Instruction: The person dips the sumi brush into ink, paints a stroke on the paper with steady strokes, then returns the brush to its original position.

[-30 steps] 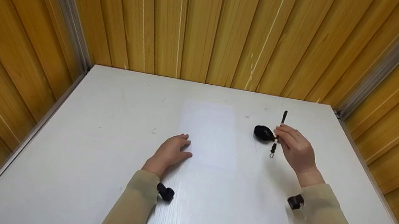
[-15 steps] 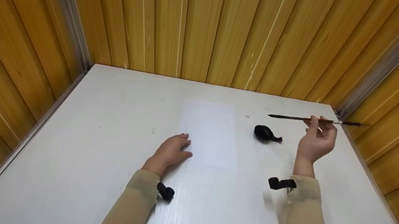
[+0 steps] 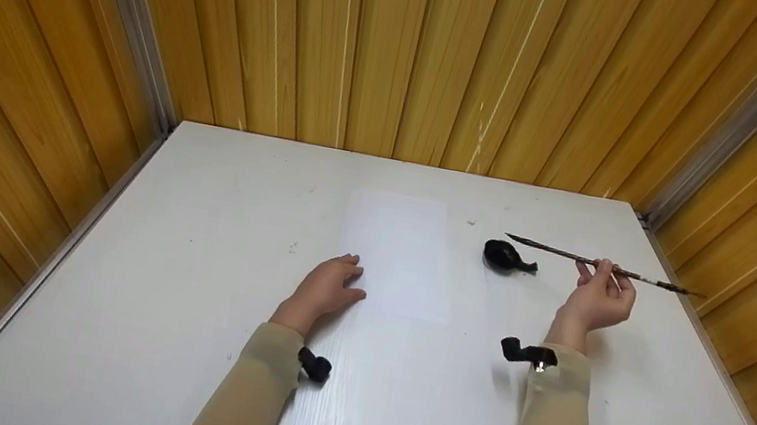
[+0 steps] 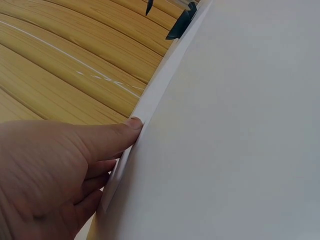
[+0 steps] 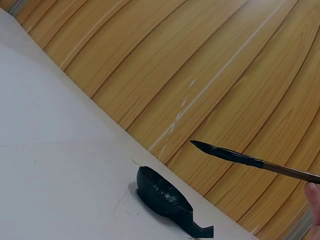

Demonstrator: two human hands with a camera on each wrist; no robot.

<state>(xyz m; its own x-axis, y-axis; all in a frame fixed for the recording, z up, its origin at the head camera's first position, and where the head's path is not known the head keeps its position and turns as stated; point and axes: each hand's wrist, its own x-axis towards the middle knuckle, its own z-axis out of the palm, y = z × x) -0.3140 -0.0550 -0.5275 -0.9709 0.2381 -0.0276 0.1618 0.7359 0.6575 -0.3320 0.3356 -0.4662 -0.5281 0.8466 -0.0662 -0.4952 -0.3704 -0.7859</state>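
My right hand pinches a calligraphy brush by the middle of its handle, to the right of a black ink dish. The brush lies nearly level in the air. Its dark pointed tip aims left, above the dish, and a loop hangs from its far end. In the right wrist view the bristles look black, apart from the dish below. My left hand rests on the left edge of a white sheet of paper, its fingers relaxed and holding nothing.
A white table bears everything. Wood-patterned panels rise behind it and on both sides, with grey metal posts at the corners. Black wrist cameras sit on both sleeves.
The brush was upright by the dish's handle; my right hand lifted it, turned it level and moved right, then lowered slightly. My left hand and the paper have not moved.
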